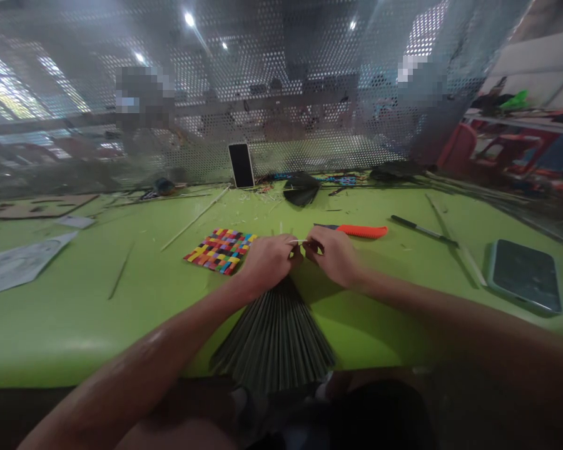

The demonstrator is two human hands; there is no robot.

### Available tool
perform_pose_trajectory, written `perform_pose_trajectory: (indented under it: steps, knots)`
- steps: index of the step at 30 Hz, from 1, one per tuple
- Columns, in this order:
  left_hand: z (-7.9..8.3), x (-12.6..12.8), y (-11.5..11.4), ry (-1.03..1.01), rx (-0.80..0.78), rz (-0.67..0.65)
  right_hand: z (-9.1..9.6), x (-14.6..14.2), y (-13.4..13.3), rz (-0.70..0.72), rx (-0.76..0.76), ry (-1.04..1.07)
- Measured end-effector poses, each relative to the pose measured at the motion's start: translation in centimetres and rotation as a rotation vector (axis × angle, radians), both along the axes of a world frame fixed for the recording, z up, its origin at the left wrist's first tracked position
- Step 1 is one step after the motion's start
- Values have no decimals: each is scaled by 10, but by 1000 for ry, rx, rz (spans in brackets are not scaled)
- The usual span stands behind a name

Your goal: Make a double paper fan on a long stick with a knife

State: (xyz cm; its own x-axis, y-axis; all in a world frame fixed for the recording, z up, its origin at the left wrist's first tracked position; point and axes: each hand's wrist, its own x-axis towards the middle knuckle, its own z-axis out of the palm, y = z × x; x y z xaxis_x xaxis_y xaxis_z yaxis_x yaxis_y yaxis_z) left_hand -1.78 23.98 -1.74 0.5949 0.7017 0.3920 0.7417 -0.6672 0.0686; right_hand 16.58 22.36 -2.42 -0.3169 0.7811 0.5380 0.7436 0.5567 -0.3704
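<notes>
My left hand [269,259] and my right hand [333,253] meet over the middle of the table, fingers pinched. A short, thin white strip [298,241] runs between their fingertips, and both seem to grip it. Below them a dark pleated fan-shaped piece [276,337] spreads towards me, its wide end past the table's front edge. Its narrow end lies under my left hand and is partly hidden. Beside my left hand is a multicoloured woven square [223,251]. Just beyond my right hand lies an orange-handled knife [362,231], its dark blade pointing left.
On the green table [403,337], a black pen [425,231] and a phone-like device [524,276] lie at right. A phone [241,165] leans upright against the perforated metal screen [281,112]. A dark leaf-like piece [301,189], a thin stick [194,219] and paper [25,262] lie about.
</notes>
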Motion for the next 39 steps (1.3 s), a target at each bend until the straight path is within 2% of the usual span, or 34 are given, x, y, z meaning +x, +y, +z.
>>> perform_pose_trajectory:
  steps: [9,15,20,24,27,30,34,39]
  knots:
    - [-5,-1,0,-80,31,-51,-4,-5,-3,37,-56,85]
    - [-4,0,-2,-73,0,-3,-9,-6,-2,66,-18,101]
    - [0,1,-2,-87,2,32,-2,-5,-1,18,-3,88]
    - [2,2,0,-151,-22,-20,6,-2,0,2,-10,96]
    - [0,3,2,-270,-127,-18,9,2,3,-29,-46,131]
    - [-3,4,6,-467,-330,-4,13,6,5,-82,-66,230]
    - [-5,3,10,-656,-571,-97,16,6,4,-103,-118,409]
    - [-2,4,7,-796,-635,-183,16,2,2,-50,-244,590]
